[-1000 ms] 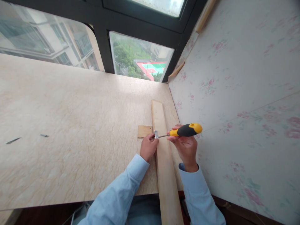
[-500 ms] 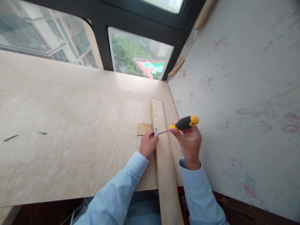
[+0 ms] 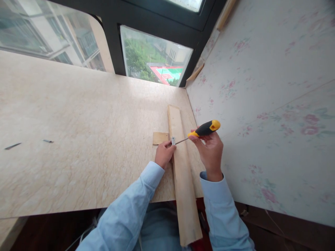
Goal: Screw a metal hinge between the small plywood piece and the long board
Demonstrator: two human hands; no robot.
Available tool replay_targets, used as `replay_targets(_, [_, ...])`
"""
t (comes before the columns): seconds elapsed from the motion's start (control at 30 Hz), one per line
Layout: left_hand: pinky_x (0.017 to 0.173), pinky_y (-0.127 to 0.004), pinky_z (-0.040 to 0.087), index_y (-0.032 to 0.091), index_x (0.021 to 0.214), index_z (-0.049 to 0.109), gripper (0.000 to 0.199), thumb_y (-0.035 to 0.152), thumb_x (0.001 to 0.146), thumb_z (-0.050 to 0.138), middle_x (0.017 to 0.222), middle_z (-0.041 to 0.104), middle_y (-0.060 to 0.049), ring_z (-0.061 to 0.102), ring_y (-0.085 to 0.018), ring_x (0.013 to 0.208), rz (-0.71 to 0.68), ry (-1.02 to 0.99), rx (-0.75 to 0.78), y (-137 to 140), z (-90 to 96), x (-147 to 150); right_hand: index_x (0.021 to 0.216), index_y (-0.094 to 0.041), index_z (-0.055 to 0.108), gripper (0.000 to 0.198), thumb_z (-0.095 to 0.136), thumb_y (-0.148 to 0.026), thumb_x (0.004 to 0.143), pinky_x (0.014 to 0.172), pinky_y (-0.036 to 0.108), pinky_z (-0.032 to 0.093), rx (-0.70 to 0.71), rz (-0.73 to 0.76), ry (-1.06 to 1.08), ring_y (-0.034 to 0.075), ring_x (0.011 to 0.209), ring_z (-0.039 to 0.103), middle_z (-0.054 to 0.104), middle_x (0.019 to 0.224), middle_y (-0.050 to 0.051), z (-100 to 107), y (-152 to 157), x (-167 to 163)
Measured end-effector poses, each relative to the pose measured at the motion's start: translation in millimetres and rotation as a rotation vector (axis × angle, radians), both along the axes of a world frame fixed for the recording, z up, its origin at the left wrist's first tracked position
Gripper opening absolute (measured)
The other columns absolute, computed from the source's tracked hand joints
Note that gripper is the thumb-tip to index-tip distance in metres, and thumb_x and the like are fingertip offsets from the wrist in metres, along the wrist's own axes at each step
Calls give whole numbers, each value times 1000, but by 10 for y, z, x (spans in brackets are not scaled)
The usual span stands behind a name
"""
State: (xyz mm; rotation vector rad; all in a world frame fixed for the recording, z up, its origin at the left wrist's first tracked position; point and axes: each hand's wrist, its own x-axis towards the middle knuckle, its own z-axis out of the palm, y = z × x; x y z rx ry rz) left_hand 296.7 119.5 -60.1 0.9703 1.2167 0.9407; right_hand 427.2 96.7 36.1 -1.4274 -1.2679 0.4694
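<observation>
A long wooden board (image 3: pixel 184 184) lies on the marbled sill, its near end jutting past the front edge. Against its left side sits a small metal hinge (image 3: pixel 173 140), pinched by the fingers of my left hand (image 3: pixel 164 154). My right hand (image 3: pixel 211 150) is closed around a yellow and black screwdriver (image 3: pixel 205 129). The screwdriver's shaft slants down to the left and its tip meets the hinge. A small flat piece of wood (image 3: pixel 160 138) lies just left of the board, beyond my left hand. Whether a screw is under the tip is too small to tell.
On the marbled sill (image 3: pixel 78 139), far left, lie a thin pointed blade (image 3: pixel 12 146) and a small metal piece (image 3: pixel 48 141). A flowered wall (image 3: pixel 261 104) rises close on the right. The dark window frame (image 3: pixel 154 17) borders the back.
The whole view has shifted slightly, so things sit higher in the picture and the board's near end shows. Both hands keep their hold; the screwdriver tip stays at the hinge.
</observation>
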Motion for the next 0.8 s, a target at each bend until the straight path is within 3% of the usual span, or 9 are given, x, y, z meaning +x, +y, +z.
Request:
replay_targets(0.07, [67, -27, 52, 14, 96, 75, 29, 22, 71, 63, 79, 74, -6, 67, -19, 75, 8, 0, -3, -2, -7, -2, 97, -20, 63, 49, 84, -47, 62, 75, 37, 55, 16, -152, -124, 20, 77, 64, 69, 88, 4, -3, 20, 11])
replay_targets(0.13, [67, -27, 52, 14, 96, 76, 29, 22, 71, 64, 78, 73, -6, 67, -20, 75, 16, 9, -2, -2, -2, -3, 103, -20, 62, 53, 82, -49, 63, 77, 37, 55, 14, -149, -153, 19, 78, 63, 68, 90, 4, 13, 26, 4])
replay_targets(0.3, [65, -26, 50, 13, 96, 76, 29, 21, 71, 61, 77, 73, -6, 66, -19, 73, 10, 29, 18, -8, 26, -3, 130, -29, 45, 52, 65, -43, 85, 99, 40, 49, 13, 262, 127, 20, 115, 60, 60, 130, 7, 92, -53, -52])
replay_targets(0.37, [64, -26, 49, 13, 95, 76, 29, 21, 72, 60, 77, 73, -6, 65, -19, 72, 1, 42, 24, -12, 26, -3, 128, -29, 48, 47, 65, -40, 85, 101, 42, 49, 8, 300, 180, 21, 116, 61, 62, 129, 7, 101, -78, -51])
replay_targets(0.53, [64, -27, 49, 13, 95, 75, 30, 21, 72, 59, 80, 73, -6, 65, -19, 72, -8, 34, 27, -14, 7, -4, 107, -20, 60, 47, 80, -40, 69, 85, 41, 56, 17, 14, 68, 21, 87, 67, 69, 95, 5, 22, -6, 29])
replay_targets(0.63, [65, -27, 50, 13, 96, 75, 31, 21, 71, 60, 77, 73, -6, 65, -19, 71, 2, 42, 25, -13, 9, -7, 107, -19, 60, 54, 83, -42, 64, 89, 43, 54, 11, -75, -36, 21, 89, 65, 67, 96, 5, -16, 46, 44])
replay_targets(0.8, [64, -26, 49, 13, 95, 76, 29, 21, 72, 59, 72, 71, -4, 65, -19, 70, -3, 60, 33, -16, 36, -14, 132, -31, 41, 58, 68, -40, 82, 105, 43, 45, -8, 287, 176, 20, 123, 55, 57, 133, 7, 38, -27, -16])
